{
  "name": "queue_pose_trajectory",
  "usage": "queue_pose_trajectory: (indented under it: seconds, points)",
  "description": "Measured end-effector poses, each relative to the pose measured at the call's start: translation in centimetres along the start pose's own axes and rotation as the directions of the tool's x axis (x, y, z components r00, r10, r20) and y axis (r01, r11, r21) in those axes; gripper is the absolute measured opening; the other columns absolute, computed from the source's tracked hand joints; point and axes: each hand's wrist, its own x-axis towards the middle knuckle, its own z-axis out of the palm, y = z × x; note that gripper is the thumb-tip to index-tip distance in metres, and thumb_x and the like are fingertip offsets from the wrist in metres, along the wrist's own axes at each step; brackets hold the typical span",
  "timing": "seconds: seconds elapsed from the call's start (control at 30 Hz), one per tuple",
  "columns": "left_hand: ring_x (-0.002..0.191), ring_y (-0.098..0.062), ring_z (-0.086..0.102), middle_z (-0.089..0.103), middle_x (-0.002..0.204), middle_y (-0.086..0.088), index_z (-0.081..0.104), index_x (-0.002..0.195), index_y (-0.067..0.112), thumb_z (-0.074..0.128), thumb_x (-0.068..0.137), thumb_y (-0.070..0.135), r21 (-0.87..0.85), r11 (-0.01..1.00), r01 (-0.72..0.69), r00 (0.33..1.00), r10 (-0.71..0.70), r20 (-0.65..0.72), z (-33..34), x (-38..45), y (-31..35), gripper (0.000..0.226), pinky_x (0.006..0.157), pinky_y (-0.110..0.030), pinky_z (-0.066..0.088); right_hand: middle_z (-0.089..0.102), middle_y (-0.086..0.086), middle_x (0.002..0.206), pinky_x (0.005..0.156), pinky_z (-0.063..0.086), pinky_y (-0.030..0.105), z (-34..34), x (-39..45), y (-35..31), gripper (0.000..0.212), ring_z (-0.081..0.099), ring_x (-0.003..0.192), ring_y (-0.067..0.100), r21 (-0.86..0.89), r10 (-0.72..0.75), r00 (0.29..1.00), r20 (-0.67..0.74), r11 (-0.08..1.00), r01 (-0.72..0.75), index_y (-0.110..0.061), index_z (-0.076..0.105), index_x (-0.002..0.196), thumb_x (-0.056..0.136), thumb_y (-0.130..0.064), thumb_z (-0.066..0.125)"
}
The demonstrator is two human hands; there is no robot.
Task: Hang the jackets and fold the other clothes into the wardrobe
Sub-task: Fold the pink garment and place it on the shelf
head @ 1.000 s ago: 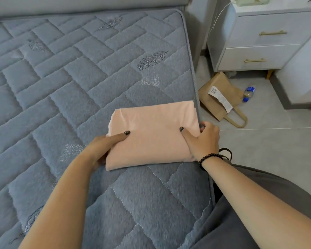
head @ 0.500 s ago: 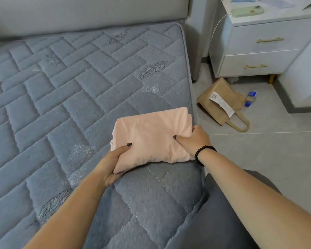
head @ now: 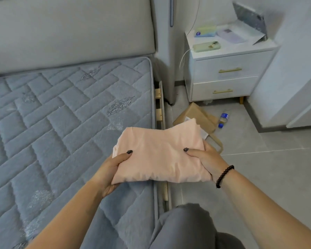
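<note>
A folded pale pink garment [head: 160, 155] is held in the air over the right edge of the grey quilted mattress [head: 52, 132]. My left hand [head: 111, 169] grips its left side, thumb on top and fingers underneath. My right hand [head: 205, 160], with a dark bead bracelet at the wrist, grips its right side the same way. The garment's far corner sticks out over the floor. No wardrobe or jacket is in view.
A white nightstand [head: 226, 72] with two gold-handled drawers stands at the back right, phones and papers on top. A brown paper bag [head: 196, 115] and a small bottle [head: 223, 119] lie on the grey tiled floor. A padded headboard [head: 70, 33] backs the bed.
Both hands have lifted the folded pink garment off the mattress and brought it right, toward the bed's edge. The view has risen, showing the headboard and the nightstand top.
</note>
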Motion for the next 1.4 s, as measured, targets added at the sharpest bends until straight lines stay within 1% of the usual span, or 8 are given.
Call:
queue_pose_trajectory:
  seconds: [0.2, 0.37, 0.5, 0.67, 1.0, 1.13, 1.3, 1.4]
  points:
    - [0.103, -0.027, 0.069, 0.070, 0.118, -0.007, 0.057, 0.124, 0.028, 0.070, 0.081, 0.017, 0.106, 0.989, -0.099, 0.992, 0.090, 0.086, 14.6, 1.1, 4.7, 0.046, 0.067, -0.035, 0.059, 0.066, -0.003, 0.115, 0.084, 0.055, 0.037, -9.2, -2.8, -8.0, 0.041, 0.063, 0.104, 0.019, 0.122, -0.052, 0.994, -0.096, 0.990, 0.064, -0.030, 0.053, 0.121, 0.087, -0.012, 0.066]
    - [0.106, -0.028, 0.067, 0.067, 0.121, -0.006, 0.056, 0.128, 0.033, 0.076, 0.075, 0.025, 0.269, 0.958, -0.100, 0.975, 0.041, 0.216, 26.2, -0.8, 10.0, 0.056, 0.072, -0.039, 0.057, 0.071, -0.005, 0.110, 0.070, 0.057, 0.026, -16.2, -8.6, -16.4, 0.035, 0.069, 0.096, 0.013, 0.199, -0.059, 0.973, -0.221, 0.974, 0.105, -0.031, 0.057, 0.117, 0.089, -0.010, 0.064]
    - [0.100, -0.022, 0.070, 0.070, 0.117, -0.003, 0.060, 0.123, 0.035, 0.075, 0.076, 0.031, 0.340, 0.931, -0.135, 0.944, 0.016, 0.331, 34.2, -3.5, 15.2, 0.050, 0.069, -0.035, 0.056, 0.071, -0.001, 0.111, 0.081, 0.056, 0.035, -20.1, -13.3, -24.3, 0.034, 0.068, 0.101, 0.019, 0.225, -0.070, 0.943, -0.326, 0.963, 0.150, -0.026, 0.059, 0.119, 0.090, -0.008, 0.061]
    - [0.102, -0.021, 0.069, 0.070, 0.116, -0.006, 0.063, 0.119, 0.030, 0.072, 0.076, 0.032, 0.422, 0.876, -0.232, 0.889, 0.015, 0.458, 44.0, -6.7, 21.6, 0.044, 0.079, -0.035, 0.055, 0.073, -0.003, 0.106, 0.072, 0.057, 0.029, -24.0, -19.1, -33.1, 0.032, 0.070, 0.096, 0.017, 0.214, -0.110, 0.884, -0.454, 0.950, 0.228, -0.027, 0.061, 0.116, 0.090, -0.008, 0.060]
    - [0.103, -0.019, 0.069, 0.072, 0.114, -0.001, 0.066, 0.113, 0.030, 0.075, 0.078, 0.025, 0.398, 0.817, -0.418, 0.662, -0.026, 0.749, 63.6, -12.6, 26.6, 0.037, 0.073, -0.029, 0.057, 0.073, -0.004, 0.106, 0.069, 0.058, 0.029, -32.4, -30.6, -44.8, 0.034, 0.070, 0.096, 0.017, 0.109, -0.278, 0.674, -0.685, 0.875, 0.472, -0.029, 0.065, 0.108, 0.091, -0.002, 0.055]
    - [0.106, -0.020, 0.068, 0.070, 0.116, 0.000, 0.063, 0.118, 0.031, 0.073, 0.077, 0.033, 0.388, 0.792, -0.470, 0.583, -0.052, 0.811, 71.2, -14.7, 25.7, 0.043, 0.083, -0.038, 0.054, 0.072, 0.000, 0.109, 0.076, 0.056, 0.035, -37.3, -35.3, -48.2, 0.036, 0.069, 0.098, 0.019, 0.027, -0.322, 0.567, -0.759, 0.853, 0.521, -0.024, 0.062, 0.116, 0.090, 0.000, 0.055]
    - [0.103, -0.020, 0.069, 0.071, 0.114, 0.001, 0.065, 0.113, 0.034, 0.072, 0.076, 0.037, 0.363, 0.775, -0.517, 0.492, -0.077, 0.867, 81.2, -17.8, 24.0, 0.038, 0.074, -0.032, 0.056, 0.073, -0.002, 0.107, 0.080, 0.054, 0.038, -44.5, -41.2, -52.9, 0.035, 0.069, 0.096, 0.019, -0.118, -0.400, 0.465, -0.790, 0.843, 0.525, -0.025, 0.061, 0.114, 0.089, -0.001, 0.057]
    - [0.102, -0.019, 0.070, 0.071, 0.113, 0.002, 0.063, 0.116, 0.032, 0.071, 0.082, 0.032, 0.331, 0.774, -0.540, 0.440, -0.076, 0.895, 87.4, -19.9, 23.3, 0.035, 0.070, -0.031, 0.056, 0.074, -0.003, 0.100, 0.069, 0.056, 0.030, -48.6, -44.5, -55.9, 0.034, 0.071, 0.090, 0.015, -0.190, -0.450, 0.396, -0.801, 0.817, 0.544, -0.023, 0.062, 0.110, 0.088, 0.002, 0.056]
